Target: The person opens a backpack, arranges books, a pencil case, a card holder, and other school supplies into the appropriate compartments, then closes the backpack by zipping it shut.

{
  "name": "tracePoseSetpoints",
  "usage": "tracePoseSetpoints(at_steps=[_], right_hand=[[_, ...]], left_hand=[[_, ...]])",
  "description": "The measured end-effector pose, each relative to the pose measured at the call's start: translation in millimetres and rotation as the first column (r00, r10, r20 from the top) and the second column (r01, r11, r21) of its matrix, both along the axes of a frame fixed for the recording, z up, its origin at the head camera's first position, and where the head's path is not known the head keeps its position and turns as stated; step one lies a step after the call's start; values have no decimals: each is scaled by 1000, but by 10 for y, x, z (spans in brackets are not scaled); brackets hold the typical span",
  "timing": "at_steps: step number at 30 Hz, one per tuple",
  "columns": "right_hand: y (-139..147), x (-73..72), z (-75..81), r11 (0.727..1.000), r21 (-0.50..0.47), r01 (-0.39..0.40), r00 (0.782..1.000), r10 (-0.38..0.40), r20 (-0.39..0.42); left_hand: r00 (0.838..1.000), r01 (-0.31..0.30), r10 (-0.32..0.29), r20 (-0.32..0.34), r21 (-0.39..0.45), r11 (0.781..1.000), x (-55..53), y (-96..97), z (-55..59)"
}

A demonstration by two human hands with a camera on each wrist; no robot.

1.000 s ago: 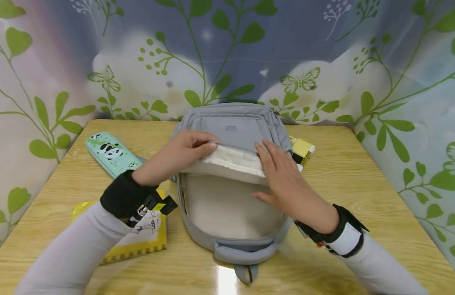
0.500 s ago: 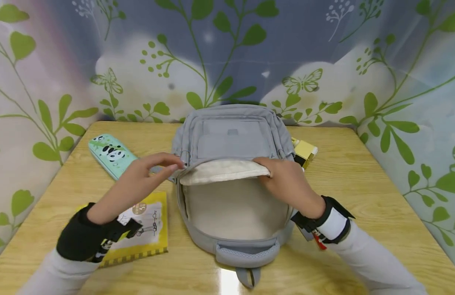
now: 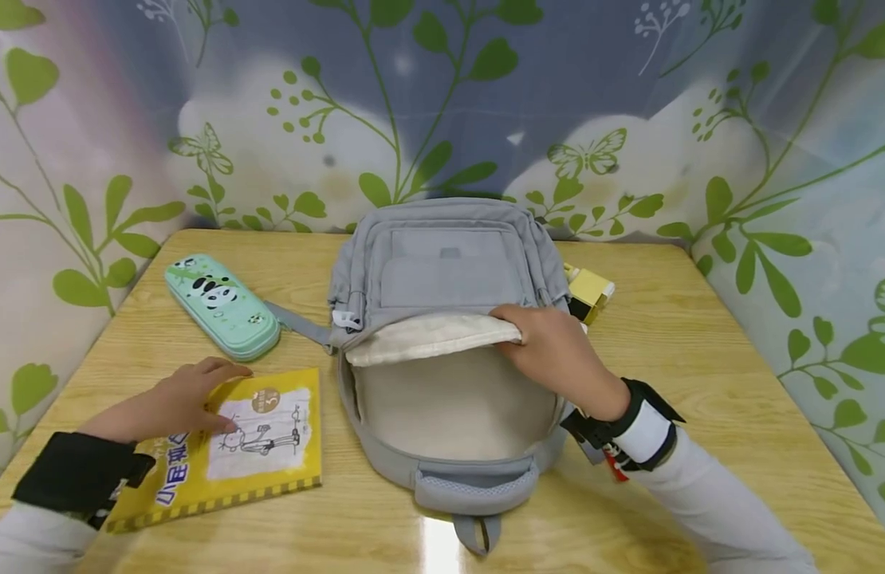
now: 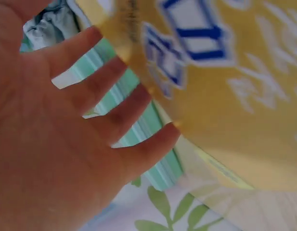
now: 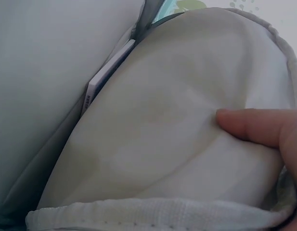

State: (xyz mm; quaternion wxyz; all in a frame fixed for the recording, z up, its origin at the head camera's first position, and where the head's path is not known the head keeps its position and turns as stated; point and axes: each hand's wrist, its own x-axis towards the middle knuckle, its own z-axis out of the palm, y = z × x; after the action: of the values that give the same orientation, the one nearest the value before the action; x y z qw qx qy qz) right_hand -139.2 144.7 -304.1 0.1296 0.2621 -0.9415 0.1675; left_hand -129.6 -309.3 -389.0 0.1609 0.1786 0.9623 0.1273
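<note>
A grey backpack (image 3: 450,275) lies unzipped on the table, its top handle toward me. My right hand (image 3: 568,355) pinches the edge of its front flap (image 3: 428,339), holding the cream lining up; the thumb presses that lining (image 5: 158,110) in the right wrist view. Inside, the pale edge of a thin book-like thing (image 5: 107,74) shows. My left hand (image 3: 187,399) is at a yellow book (image 3: 270,470) left of the bag. Its fingers are spread and nearly straight, with tips at the book's edge in the left wrist view; the thumb lies over the cover.
A mint panda pencil case (image 3: 223,307) lies behind the book, near a grey strap (image 3: 299,323) of the bag. A yellow and black box (image 3: 591,295) stands right of the backpack. Patterned curtains (image 3: 442,104) border the table.
My left hand left the flap and moved left and toward me to the yellow book. My right hand took hold of the flap's right edge and stays there.
</note>
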Motion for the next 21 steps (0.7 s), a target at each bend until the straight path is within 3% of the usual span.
tracePoseSetpoints(at_steps=[6,10,14,18,21], right_hand=[[3,2,-21,1000,-16,4,1000,-4,2],[6,15,-44,1000,-18,3,1000,-3,8],[10,20,-68,1000,-19,-1,1000,2,12],[11,21,-73,1000,-16,-3,1000,3,18],[9,21,-61,1000,-14,-3,1000,4,23]], left_hand=[[998,9,-4,61,-84,996,-30,109,86],[993,-21,33,117,-108,994,-52,172,120],[974,-62,88,210,-128,990,-77,225,108],[959,-114,147,242,-143,983,-72,242,76],[931,-193,196,307,-39,980,-23,191,55]])
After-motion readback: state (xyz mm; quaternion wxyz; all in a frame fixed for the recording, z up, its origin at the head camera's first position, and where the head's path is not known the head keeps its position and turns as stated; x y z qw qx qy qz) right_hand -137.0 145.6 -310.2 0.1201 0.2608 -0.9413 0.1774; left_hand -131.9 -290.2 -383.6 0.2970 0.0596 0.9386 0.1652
